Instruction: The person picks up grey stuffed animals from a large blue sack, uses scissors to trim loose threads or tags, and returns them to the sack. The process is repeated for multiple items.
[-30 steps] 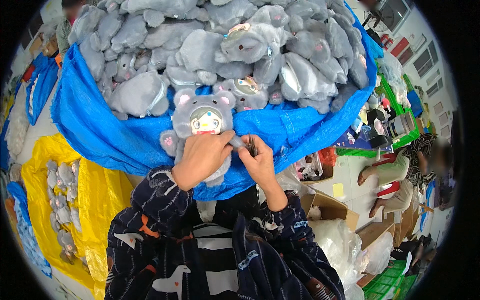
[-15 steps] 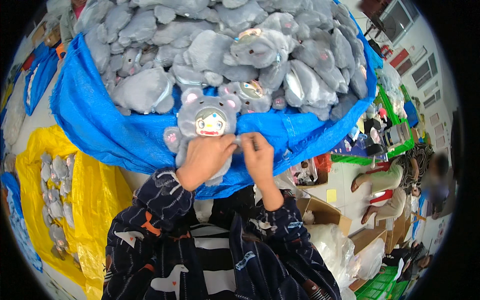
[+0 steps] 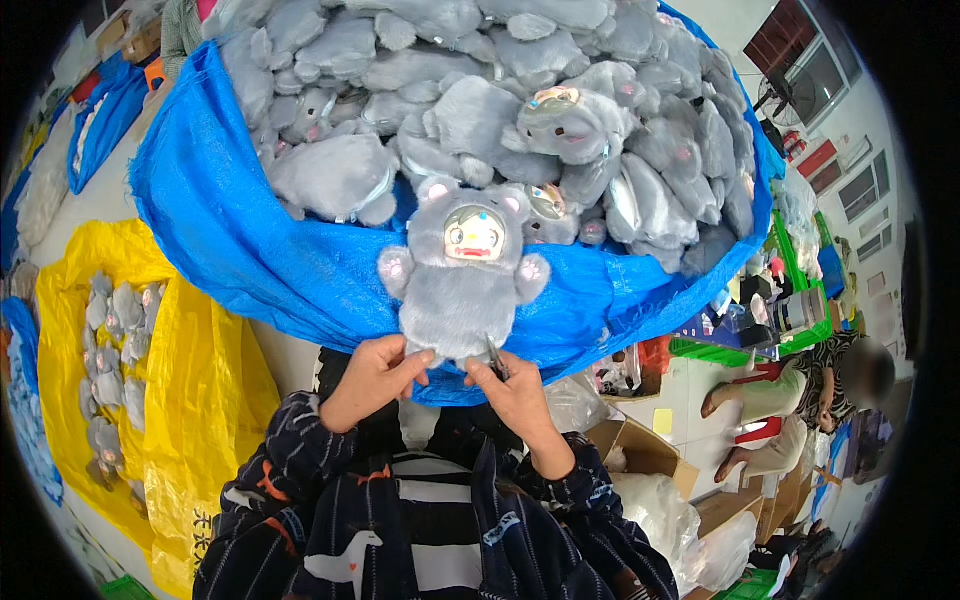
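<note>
A grey plush bear doll (image 3: 458, 300) with pink-lined ears, pink paw pads and a painted doll face lies face up on the front edge of a blue woven sack (image 3: 290, 285). My left hand (image 3: 375, 385) pinches its lower left edge by the foot. At the lower right edge, my right hand (image 3: 515, 400) is closed around a small dark pointed tool (image 3: 496, 358), its thumb touching the plush. The tool's exact kind is mostly hidden by the fingers. Behind the doll, the sack is heaped with similar grey plush pieces (image 3: 470, 120).
A yellow sack (image 3: 200, 400) with more grey plush pieces stands at the left. To the right are an open cardboard box (image 3: 640, 450), clear plastic bags (image 3: 650, 500) and green crates (image 3: 815, 330). Another person (image 3: 800, 390) sits farther right.
Both hands have moved from the doll's chest and side down to its lower edge. The doll now faces up with both arms spread. The view has shifted slightly, and the dark tool now shows.
</note>
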The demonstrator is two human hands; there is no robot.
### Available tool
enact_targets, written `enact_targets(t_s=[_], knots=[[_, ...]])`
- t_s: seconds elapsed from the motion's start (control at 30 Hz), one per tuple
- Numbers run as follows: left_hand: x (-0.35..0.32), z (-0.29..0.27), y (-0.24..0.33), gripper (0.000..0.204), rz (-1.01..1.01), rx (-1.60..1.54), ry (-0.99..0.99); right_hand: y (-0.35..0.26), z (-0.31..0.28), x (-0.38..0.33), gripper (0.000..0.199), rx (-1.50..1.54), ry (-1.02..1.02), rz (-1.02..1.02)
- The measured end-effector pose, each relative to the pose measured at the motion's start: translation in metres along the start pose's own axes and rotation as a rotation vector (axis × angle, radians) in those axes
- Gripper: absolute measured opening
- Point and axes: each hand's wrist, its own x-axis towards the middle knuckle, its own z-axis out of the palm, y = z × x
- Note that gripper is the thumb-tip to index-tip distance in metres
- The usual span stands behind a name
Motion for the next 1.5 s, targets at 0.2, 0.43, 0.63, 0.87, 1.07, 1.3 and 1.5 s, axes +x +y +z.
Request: enact_targets(t_s=[0.2, 0.43, 0.63, 0.87, 1.07, 1.3, 1.5], knots=[[-0.007, -0.002, -0.014, 0.025, -0.163, -0.775, -0.466, -0.002, -0.004, -0.011, 0.02, 0.26, 0.023, -0.01], [0.001, -0.006, 0.012, 0.048, -0.072, -0.318, -0.232, 0.011, -0.02, -0.02, 0.013, -0.171, -0.049, -0.281], [0.012, 0.02, -0.006, 0.05, 0.016, -0.484, -0.016, 0.002, -0.03, -0.023, 0.018, -0.326, -0.108, -0.396], [-0.004, 0.022, -0.004, 0.042, 0.08, -0.26, -0.131, -0.016, -0.033, -0.014, 0.047, 0.051, 0.381, -0.294], [-0.032, 0.001, 0.027, 0.042, 0.187, -0.29, 0.034, -0.023, -0.002, 0.0, 0.029, -0.116, 0.245, -0.413], [-0.124, -0.151, -0.015, 0.055, 0.559, -0.57, 0.468, -0.078, 0.032, 0.051, 0.018, -0.072, -0.087, -0.343], [-0.143, -0.17, 0.052, 0.053, 1.075, -0.858, 0.492, -0.059, 0.057, 0.18, 0.028, -0.262, 0.088, -0.536]])
